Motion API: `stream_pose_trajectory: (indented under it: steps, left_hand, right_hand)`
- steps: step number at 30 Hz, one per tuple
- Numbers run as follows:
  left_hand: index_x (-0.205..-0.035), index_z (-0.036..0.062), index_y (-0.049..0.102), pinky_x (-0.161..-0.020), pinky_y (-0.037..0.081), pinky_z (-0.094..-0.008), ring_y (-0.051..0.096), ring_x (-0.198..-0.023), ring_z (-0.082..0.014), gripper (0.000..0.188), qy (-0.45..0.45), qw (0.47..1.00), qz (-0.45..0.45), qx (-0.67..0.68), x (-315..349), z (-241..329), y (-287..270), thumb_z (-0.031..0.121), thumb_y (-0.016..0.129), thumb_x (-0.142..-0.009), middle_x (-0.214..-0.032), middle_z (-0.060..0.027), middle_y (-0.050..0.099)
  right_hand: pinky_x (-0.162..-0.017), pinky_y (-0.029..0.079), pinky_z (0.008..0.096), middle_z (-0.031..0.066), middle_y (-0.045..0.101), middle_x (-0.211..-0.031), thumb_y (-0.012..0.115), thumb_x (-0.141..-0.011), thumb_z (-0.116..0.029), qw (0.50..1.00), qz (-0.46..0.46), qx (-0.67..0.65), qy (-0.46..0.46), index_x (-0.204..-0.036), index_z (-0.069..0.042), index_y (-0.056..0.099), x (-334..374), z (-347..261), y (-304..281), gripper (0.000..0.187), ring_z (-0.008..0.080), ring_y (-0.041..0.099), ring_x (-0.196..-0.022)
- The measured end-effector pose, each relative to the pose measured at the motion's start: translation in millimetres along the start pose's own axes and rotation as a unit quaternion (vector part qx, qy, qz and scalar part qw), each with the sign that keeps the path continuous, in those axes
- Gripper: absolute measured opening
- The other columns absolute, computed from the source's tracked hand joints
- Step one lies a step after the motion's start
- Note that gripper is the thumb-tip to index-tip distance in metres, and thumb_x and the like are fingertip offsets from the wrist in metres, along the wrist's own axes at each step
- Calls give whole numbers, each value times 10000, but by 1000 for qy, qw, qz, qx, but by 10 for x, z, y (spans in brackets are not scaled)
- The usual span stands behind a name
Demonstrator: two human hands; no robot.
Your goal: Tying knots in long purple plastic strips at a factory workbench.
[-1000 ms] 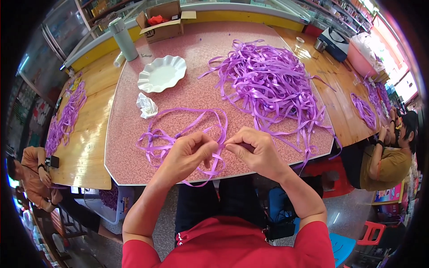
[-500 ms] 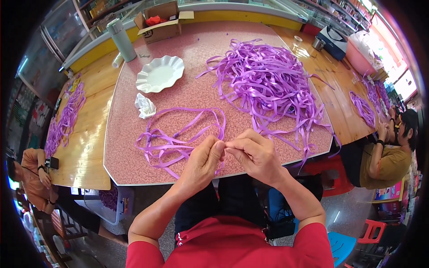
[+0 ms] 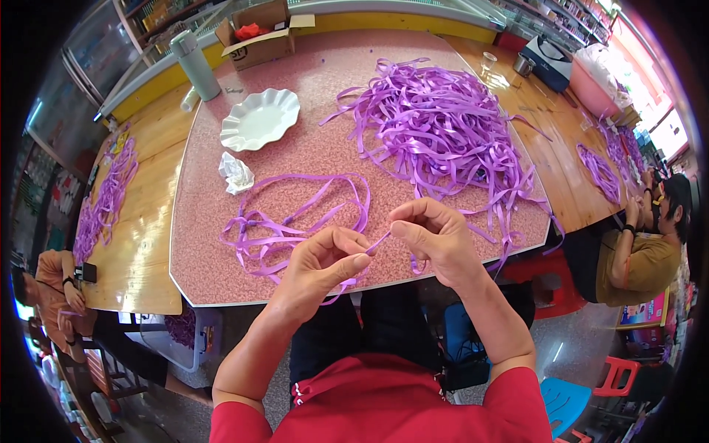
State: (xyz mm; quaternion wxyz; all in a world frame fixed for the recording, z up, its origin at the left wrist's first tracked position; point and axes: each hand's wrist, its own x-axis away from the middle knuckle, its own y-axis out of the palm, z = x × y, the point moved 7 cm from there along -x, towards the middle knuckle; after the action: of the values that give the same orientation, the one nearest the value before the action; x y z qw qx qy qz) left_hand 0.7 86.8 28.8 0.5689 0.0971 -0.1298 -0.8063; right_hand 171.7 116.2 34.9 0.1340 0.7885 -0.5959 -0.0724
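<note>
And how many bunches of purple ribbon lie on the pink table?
2: a big heap on the right, and a small looped bunch on the left, near the left hand, which may hide more.

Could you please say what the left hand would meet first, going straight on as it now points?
Past the narrow purple fabric ribbon it holds, the left hand would probably meet the right hand first, though depth is unclear.
</note>
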Motion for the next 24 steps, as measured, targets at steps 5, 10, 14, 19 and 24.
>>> stream_pose_trajectory:
  steps: [5, 10, 14, 19, 24]
  left_hand:
    - [-919, 50, 624, -844, 467, -275, 581, -942, -112, 65, 26, 981, 26, 191, 21, -79, 59, 51, 687, -902, -1042, -80, 648]
    - [-898, 47, 624, -817, 468, -368, 611, -954, -246, 133, 334, 863, 80, -371, 68, 287, 134, 21, 719, -808, -1055, -76, 670]
    - [-915, 55, 634, -788, 450, -401, 595, -958, -269, 237, 405, 750, 22, -522, 143, 392, 330, -3, 715, -700, -1010, -58, 654]
    - [-916, 57, 631, -793, 449, -397, 587, -967, -278, 222, 408, 742, 0, -531, 144, 440, 341, -1, 716, -720, -1017, -73, 626]
    - [-940, 55, 605, -815, 442, -374, 563, -936, -262, 171, 377, 814, 97, -431, 211, 319, 257, 16, 709, -811, -1034, -112, 558]
  right_hand:
    - [-573, 377, 177, -21, 625, -792, 696, -913, -89, 999, 7, 44, 0, -963, -8, 685, 102, 164, 115, 96, 12, 505, -672]
    - [-660, 447, 194, -4, 657, -820, 721, -906, -145, 993, 12, 77, -91, -961, -2, 699, 164, 118, 160, 155, 32, 574, -772]
    - [-524, 380, 178, -32, 616, -732, 732, -900, -210, 997, -20, 2, 76, -947, -24, 713, 116, 220, 129, 193, 14, 511, -618]
    - [-407, 260, 188, -55, 565, -660, 722, -908, -235, 987, -37, -79, 134, -938, -43, 716, 134, 348, 196, 194, 4, 389, -474]
    - [-449, 275, 195, -37, 565, -703, 648, -926, -107, 995, 12, -97, 23, -963, -35, 668, 170, 290, 293, 84, 18, 396, -510]
